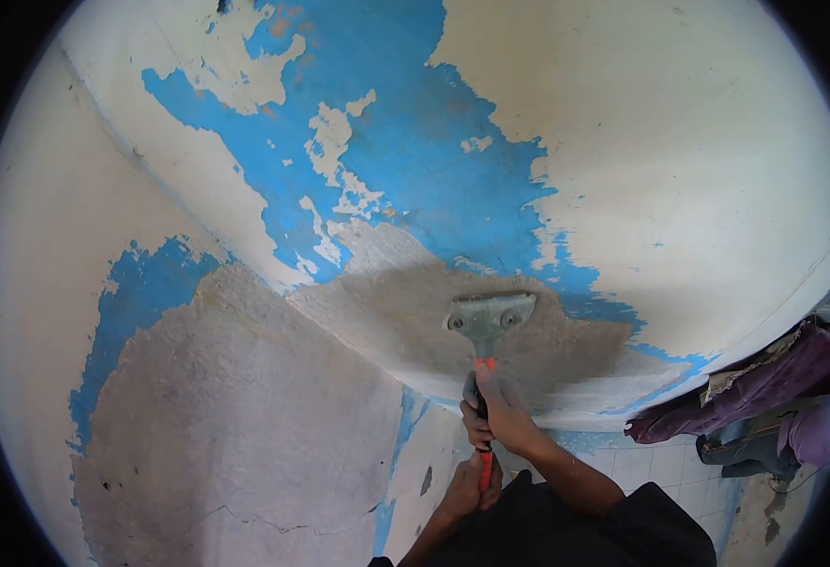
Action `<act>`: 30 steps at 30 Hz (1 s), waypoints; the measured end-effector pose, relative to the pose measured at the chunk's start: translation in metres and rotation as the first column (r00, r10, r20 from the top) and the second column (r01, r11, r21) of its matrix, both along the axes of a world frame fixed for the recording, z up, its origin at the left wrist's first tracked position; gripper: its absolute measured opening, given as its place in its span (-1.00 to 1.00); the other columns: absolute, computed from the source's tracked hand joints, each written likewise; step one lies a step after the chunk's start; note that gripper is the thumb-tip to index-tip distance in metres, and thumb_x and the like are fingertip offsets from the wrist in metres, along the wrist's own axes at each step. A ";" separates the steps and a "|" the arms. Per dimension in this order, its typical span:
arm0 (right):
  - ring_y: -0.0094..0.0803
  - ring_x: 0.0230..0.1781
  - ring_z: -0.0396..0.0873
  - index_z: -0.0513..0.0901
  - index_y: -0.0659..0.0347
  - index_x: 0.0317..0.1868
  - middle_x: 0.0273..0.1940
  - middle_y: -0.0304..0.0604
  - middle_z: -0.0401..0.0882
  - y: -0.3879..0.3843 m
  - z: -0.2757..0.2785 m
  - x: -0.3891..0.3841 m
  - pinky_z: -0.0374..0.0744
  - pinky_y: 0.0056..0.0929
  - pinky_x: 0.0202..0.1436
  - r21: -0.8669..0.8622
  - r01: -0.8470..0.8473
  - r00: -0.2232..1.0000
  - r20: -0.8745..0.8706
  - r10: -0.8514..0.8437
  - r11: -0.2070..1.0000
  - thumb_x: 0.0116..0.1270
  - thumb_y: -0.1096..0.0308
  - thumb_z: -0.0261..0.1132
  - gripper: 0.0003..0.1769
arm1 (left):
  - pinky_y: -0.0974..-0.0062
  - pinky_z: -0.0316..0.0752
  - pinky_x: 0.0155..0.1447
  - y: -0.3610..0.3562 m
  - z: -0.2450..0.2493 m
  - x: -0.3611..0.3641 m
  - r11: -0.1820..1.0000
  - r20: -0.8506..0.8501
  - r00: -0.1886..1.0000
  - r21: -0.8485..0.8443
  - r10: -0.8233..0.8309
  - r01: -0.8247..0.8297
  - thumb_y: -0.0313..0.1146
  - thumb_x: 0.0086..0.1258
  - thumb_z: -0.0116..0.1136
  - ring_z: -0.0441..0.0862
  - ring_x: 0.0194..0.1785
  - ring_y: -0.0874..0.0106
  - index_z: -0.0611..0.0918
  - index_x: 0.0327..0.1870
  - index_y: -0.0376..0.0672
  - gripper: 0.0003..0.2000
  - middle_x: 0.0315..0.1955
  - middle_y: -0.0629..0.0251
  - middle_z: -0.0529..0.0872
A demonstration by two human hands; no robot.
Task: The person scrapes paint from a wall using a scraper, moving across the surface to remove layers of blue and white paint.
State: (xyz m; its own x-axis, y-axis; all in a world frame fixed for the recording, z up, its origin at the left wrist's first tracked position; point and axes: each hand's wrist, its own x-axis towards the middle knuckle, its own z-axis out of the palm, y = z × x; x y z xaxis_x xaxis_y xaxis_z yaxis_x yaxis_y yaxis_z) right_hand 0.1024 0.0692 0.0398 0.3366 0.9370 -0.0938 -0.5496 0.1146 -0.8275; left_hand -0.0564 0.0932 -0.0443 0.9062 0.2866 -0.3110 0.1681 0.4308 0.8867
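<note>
A scraper (490,321) with a wide metal head, two bolts and a red and black handle rests its blade against a bare grey patch of the wall (415,317). My right hand (498,413) is wrapped round the upper part of the handle, just below the head. Lower down, my left hand (474,488) grips the red end of the handle. Above the blade, blue paint (434,180) shows where the cream top layer (680,142) is gone, with ragged edges and small cream flakes left on it.
A wall corner runs diagonally down from the upper left. The left wall has a large grey patch (264,406) with a crack, edged in blue (141,302). Purple cloth (746,387) and dark garments (760,452) hang at the right beside white tiles (651,465).
</note>
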 end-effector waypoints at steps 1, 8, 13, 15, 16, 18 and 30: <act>-0.57 -0.81 0.17 0.21 0.13 -0.50 -0.73 -0.31 0.14 -0.001 0.000 0.001 0.28 -0.53 -0.72 0.009 0.000 1.000 0.003 0.000 1.000 0.55 -0.18 -0.16 -0.41 | 0.54 0.16 -0.70 0.000 -0.001 0.001 1.000 0.004 1.000 0.002 -0.016 0.016 0.40 0.42 -0.39 0.20 -0.83 0.51 0.35 -0.49 -0.18 -0.30 -0.82 0.38 0.26; -0.55 -0.81 0.11 0.24 0.13 -0.46 -0.73 -0.31 0.13 0.003 0.016 0.002 0.26 -0.49 -0.72 0.018 0.006 0.999 0.050 -0.007 1.000 0.53 -0.24 -0.20 -0.39 | 0.55 0.16 -0.70 0.007 0.022 0.003 0.994 0.004 1.000 0.107 0.012 -0.013 0.39 0.43 -0.42 0.22 -0.82 0.50 0.35 -0.49 -0.18 -0.30 -0.83 0.35 0.27; -0.55 -0.81 0.11 0.24 0.13 -0.45 -0.73 -0.31 0.12 -0.004 -0.002 -0.002 0.27 -0.49 -0.72 -0.031 -0.010 1.000 0.023 0.011 0.999 0.53 -0.24 -0.19 -0.39 | 0.54 0.18 -0.69 -0.007 0.004 0.000 1.000 -0.034 0.999 0.004 0.013 -0.013 0.37 0.45 -0.45 0.22 -0.83 0.51 0.34 -0.50 -0.17 -0.31 -0.83 0.35 0.28; -0.56 -0.81 0.10 0.23 0.13 -0.45 -0.73 -0.31 0.12 -0.005 0.004 0.002 0.27 -0.49 -0.72 -0.030 -0.020 0.999 0.024 0.021 0.999 0.53 -0.24 -0.19 -0.40 | 0.54 0.18 -0.69 -0.005 0.002 0.002 1.000 0.005 1.000 0.008 0.011 -0.011 0.36 0.46 -0.47 0.21 -0.83 0.51 0.34 -0.50 -0.18 -0.31 -0.83 0.36 0.28; -0.56 -0.81 0.10 0.23 0.13 -0.44 -0.73 -0.31 0.12 -0.004 0.018 0.005 0.27 -0.50 -0.72 -0.021 -0.025 0.999 0.025 0.026 0.999 0.53 -0.24 -0.19 -0.40 | 0.54 0.18 -0.70 -0.005 0.005 0.003 1.000 0.018 1.000 0.005 0.014 -0.014 0.35 0.47 -0.47 0.21 -0.83 0.52 0.34 -0.50 -0.18 -0.32 -0.83 0.36 0.28; -0.56 -0.81 0.10 0.23 0.12 -0.44 -0.73 -0.32 0.12 -0.002 0.022 0.003 0.26 -0.50 -0.72 0.001 -0.023 0.999 0.037 0.023 1.000 0.53 -0.24 -0.18 -0.40 | 0.55 0.17 -0.70 0.002 0.018 0.006 0.994 0.041 0.999 0.110 0.022 -0.027 0.33 0.48 -0.48 0.21 -0.83 0.52 0.34 -0.50 -0.18 -0.32 -0.83 0.36 0.28; -0.56 -0.81 0.12 0.23 0.13 -0.45 -0.73 -0.31 0.13 -0.001 0.012 0.003 0.30 -0.49 -0.73 0.000 -0.030 0.997 0.073 0.030 1.000 0.53 -0.23 -0.17 -0.40 | 0.56 0.13 -0.71 -0.006 0.015 0.003 0.999 0.001 0.999 0.011 0.053 -0.053 0.38 0.45 -0.47 0.15 -0.83 0.55 0.35 -0.50 -0.16 -0.31 -0.83 0.38 0.26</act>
